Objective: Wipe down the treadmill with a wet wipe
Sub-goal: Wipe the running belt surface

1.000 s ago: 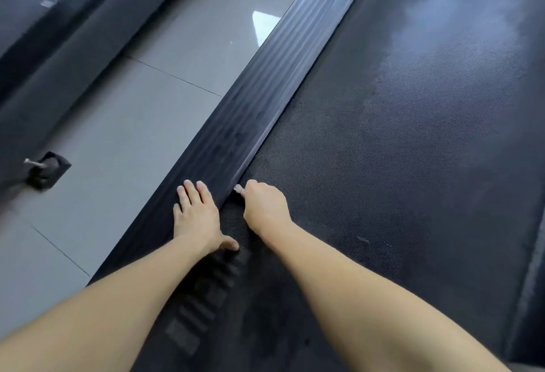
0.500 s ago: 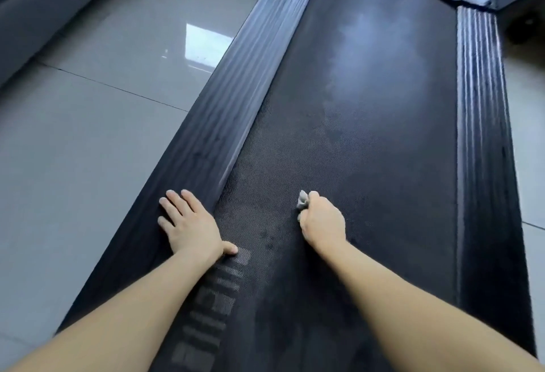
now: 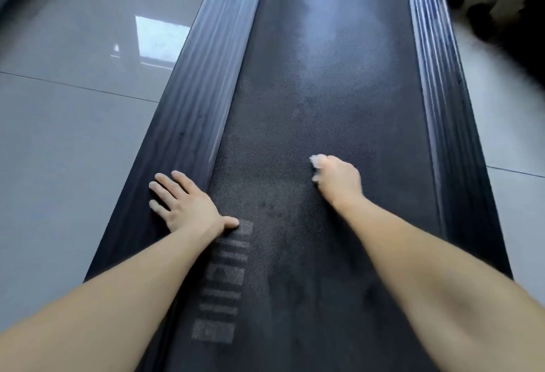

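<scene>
Wiping is in hand. The right hand (image 3: 339,178) curls its fingers round a bunched wipe (image 3: 315,162), pressed to the treadmill belt (image 3: 324,91). The left hand (image 3: 188,203) lies flat on the side rail (image 3: 206,76), fingers spread. The next move probably calls for a firm sweep over the belt ahead of the fingertips.

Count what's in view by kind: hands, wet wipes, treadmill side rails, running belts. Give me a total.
Hands: 2, left hand and right hand
Wipes: 1, the wet wipe gripped by the right hand
Rails: 2, left side rail and right side rail
Belts: 1, the running belt
Total: 6
</scene>
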Tool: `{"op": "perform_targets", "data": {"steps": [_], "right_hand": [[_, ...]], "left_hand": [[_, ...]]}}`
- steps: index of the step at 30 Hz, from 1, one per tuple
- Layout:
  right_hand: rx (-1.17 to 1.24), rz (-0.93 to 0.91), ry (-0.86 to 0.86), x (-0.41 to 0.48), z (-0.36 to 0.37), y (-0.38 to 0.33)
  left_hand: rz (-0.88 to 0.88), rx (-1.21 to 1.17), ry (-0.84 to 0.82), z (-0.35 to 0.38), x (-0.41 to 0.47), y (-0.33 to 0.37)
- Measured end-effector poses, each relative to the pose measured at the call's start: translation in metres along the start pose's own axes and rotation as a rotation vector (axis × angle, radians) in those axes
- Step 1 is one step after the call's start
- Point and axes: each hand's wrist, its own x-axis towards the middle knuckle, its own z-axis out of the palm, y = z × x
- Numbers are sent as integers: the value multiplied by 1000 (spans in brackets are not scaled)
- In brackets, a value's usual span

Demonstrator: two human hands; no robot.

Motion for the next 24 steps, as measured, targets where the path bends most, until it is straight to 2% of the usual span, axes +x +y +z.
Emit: {"op": "perform_targets", "data": {"steps": [5,8,11,13,18,24], "right_hand": [[-237,295,18,-60,-15,172],[-330,349,19,-74,-10,216],[-345,273,64,-74,-5,215],[-308,299,111,-79,1,212],[180,521,355,-87,29,185],[312,545,443,-85,33,198]], "left_hand": [[-3,4,-27,-1,5,5],[-4,13,-22,2,6,1],[-26,17,-3,3,7,-7],[-16,3,-14,5,7,-5],[3,-21,17,11,0,-1],[179,-67,141,22,-6,-29]]}}
